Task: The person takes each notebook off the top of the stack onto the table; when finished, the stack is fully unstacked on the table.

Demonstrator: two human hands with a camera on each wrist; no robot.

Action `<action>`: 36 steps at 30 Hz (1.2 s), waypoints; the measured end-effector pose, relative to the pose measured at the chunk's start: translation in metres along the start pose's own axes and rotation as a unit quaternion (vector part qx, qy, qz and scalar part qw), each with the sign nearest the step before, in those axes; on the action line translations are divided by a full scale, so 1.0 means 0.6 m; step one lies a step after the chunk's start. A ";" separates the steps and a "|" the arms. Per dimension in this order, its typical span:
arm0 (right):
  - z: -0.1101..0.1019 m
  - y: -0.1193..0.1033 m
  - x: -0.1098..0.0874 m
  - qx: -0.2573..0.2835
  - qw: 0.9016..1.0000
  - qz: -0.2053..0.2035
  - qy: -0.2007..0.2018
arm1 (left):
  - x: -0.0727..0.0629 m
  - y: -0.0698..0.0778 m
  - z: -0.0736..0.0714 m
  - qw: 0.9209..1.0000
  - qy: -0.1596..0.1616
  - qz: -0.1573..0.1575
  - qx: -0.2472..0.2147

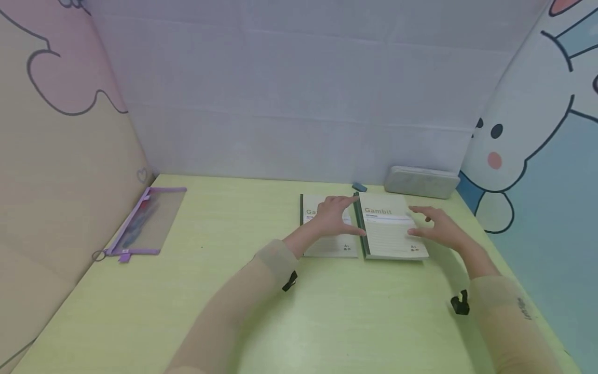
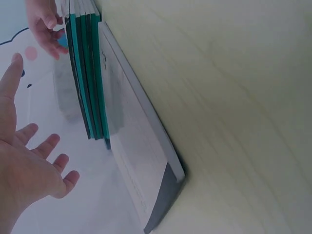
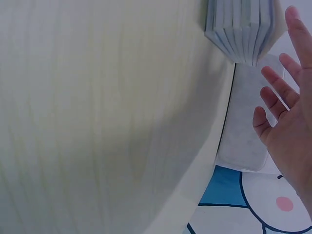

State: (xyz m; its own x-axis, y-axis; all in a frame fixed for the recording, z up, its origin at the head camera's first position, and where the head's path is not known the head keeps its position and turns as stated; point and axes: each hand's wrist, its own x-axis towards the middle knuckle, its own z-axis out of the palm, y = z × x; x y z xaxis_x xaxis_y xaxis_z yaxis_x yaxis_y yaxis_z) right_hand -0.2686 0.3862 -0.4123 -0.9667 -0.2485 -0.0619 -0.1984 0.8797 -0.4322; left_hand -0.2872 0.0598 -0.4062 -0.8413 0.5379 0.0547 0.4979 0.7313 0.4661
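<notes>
A stack of several notebooks (image 1: pixel 394 234) with dark green spines and "Gambit" on the top cover lies at the right of the table. Left of it, a similar single notebook (image 1: pixel 329 248) lies flat, partly covered in the head view by my left hand (image 1: pixel 333 215). That hand has thumb and fingers spread along the stack's spine side. On the stack's other side, my right hand (image 1: pixel 439 226) reaches toward the right edge, fingers extended. The wrist views show both hands holding nothing, with the stack's green spines (image 2: pixel 87 73) and page edges (image 3: pixel 241 29) between them.
A grey case (image 1: pixel 422 182) stands at the back right against the wall. A small blue-grey block (image 1: pixel 359 187) lies behind the notebooks. To the far left is a see-through zip pouch (image 1: pixel 163 221) with purple edging. Walls border the table's back and sides.
</notes>
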 end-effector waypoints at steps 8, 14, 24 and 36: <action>0.027 0.013 0.004 0.003 1.000 0.017 -0.022 | 0.022 0.017 0.040 0.999 -0.018 -0.022 0.015; 0.029 0.012 0.000 -0.003 1.000 0.021 -0.016 | 0.030 0.014 0.057 0.999 -0.034 -0.024 0.011; 0.028 0.010 -0.004 0.014 0.999 0.024 -0.021 | 0.026 0.014 0.057 0.999 -0.042 -0.017 -0.006; 0.028 0.012 -0.020 0.009 1.000 0.017 -0.017 | 0.023 0.023 0.063 0.998 -0.049 0.001 -0.030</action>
State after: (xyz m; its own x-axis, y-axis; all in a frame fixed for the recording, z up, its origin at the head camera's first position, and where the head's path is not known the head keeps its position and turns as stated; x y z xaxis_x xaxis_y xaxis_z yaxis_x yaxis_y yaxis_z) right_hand -0.2556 0.3889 -0.4296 -0.9667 -0.2321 -0.1082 -0.1618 0.8811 -0.4444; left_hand -0.2843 0.0930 -0.4324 -0.8137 0.5806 -0.0291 0.4843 0.7047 0.5185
